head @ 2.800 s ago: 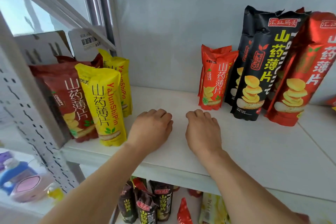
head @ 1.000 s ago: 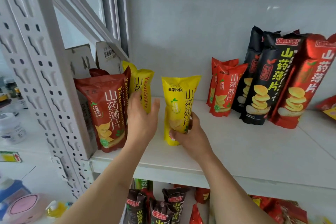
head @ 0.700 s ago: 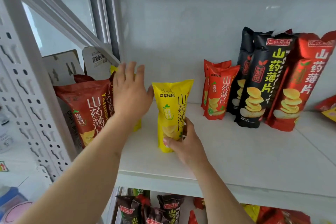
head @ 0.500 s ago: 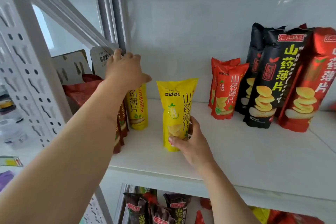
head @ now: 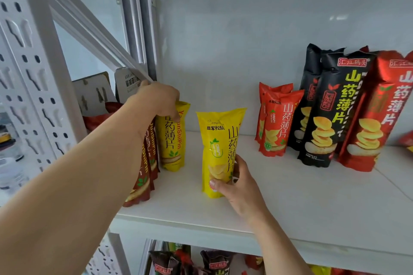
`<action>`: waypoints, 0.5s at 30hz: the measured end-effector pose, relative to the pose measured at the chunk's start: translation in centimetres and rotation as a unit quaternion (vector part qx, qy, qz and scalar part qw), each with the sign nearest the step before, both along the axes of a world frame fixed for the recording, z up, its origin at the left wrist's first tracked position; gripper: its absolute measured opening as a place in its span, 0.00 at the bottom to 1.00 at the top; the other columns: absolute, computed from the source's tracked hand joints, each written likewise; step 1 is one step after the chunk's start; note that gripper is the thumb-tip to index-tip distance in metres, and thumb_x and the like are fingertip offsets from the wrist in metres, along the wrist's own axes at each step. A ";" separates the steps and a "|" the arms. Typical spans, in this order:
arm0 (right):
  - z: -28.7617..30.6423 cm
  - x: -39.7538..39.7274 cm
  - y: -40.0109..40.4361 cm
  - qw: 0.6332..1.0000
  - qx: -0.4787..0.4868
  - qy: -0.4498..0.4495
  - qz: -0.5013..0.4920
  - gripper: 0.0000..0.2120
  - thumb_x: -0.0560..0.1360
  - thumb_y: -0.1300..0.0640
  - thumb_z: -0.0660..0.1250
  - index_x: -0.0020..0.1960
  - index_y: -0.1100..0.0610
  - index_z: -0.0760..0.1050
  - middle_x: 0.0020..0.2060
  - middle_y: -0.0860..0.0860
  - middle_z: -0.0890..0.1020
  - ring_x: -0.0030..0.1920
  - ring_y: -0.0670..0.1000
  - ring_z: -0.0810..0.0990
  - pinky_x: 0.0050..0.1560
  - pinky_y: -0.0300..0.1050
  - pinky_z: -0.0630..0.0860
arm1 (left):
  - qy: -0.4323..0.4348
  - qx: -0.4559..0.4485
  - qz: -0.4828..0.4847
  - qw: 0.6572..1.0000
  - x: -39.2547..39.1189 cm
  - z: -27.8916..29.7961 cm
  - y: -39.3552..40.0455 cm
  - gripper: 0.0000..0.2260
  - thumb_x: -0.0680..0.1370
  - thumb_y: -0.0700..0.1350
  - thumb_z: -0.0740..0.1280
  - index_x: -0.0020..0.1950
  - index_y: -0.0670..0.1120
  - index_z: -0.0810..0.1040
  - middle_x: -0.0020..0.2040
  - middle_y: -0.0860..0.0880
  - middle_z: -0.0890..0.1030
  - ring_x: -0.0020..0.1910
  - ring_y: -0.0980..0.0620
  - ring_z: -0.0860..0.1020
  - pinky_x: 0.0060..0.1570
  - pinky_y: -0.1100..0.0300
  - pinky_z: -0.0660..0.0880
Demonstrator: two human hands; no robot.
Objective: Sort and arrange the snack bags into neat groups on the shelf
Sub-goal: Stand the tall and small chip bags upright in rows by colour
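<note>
yellow bag (head: 218, 149) gripped by right hand (head: 240, 187), left hand (head: 156, 100) grasping bag top (head: 176, 107)

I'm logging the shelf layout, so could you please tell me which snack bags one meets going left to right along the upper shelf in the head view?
Dark red bags → yellow bag under the left hand → yellow bag in the right hand → small red bags → black bags → large red bag.
</note>
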State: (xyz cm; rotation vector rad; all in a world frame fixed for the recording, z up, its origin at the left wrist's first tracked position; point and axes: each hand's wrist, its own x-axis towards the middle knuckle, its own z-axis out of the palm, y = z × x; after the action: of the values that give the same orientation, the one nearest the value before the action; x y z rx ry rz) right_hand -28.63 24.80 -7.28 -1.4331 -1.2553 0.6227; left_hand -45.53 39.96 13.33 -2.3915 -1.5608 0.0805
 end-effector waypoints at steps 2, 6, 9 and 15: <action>0.0 0.1 -0.1 1.000 -0.003 0.003 -0.001 0.36 0.68 0.55 0.78 0.67 0.39 0.61 0.53 0.32 0.77 0.49 0.26 0.76 0.44 0.22 0.71 | -0.005 0.007 -0.020 1.000 0.3 -0.1 0.3 0.29 0.74 0.64 0.71 0.71 0.54 0.72 0.67 0.47 0.77 0.69 0.41 0.71 0.70 0.44 0.60; 0.1 0.0 -0.4 1.000 -0.004 0.012 -0.008 0.36 0.68 0.56 0.78 0.67 0.39 0.62 0.54 0.33 0.77 0.49 0.27 0.76 0.44 0.23 0.72 | -0.013 0.012 -0.046 0.999 1.2 -0.2 0.5 0.25 0.75 0.64 0.69 0.68 0.55 0.73 0.63 0.49 0.78 0.66 0.42 0.73 0.68 0.45 0.61; 0.1 0.2 -0.5 1.000 -0.007 0.013 -0.009 0.36 0.68 0.56 0.78 0.66 0.38 0.62 0.54 0.34 0.78 0.50 0.28 0.77 0.45 0.24 0.73 | -0.038 0.015 -0.068 0.997 2.3 -0.3 0.5 0.16 0.76 0.63 0.68 0.55 0.54 0.73 0.54 0.51 0.77 0.62 0.45 0.75 0.65 0.45 0.63; 0.3 1.6 -1.6 0.999 -0.019 0.010 -0.030 0.35 0.68 0.55 0.79 0.64 0.36 0.62 0.53 0.32 0.77 0.50 0.30 0.77 0.43 0.23 0.72 | -0.162 -0.024 -0.124 0.979 5.4 -1.5 0.4 0.22 0.76 0.59 0.71 0.64 0.47 0.77 0.61 0.46 0.79 0.61 0.44 0.76 0.57 0.50 0.75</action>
State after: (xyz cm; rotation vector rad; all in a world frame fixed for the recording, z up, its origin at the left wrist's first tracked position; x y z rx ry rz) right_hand -26.98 23.20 -6.93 -1.4872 -1.1865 0.6231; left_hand -40.11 40.38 11.82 -2.7242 -1.3793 -0.3422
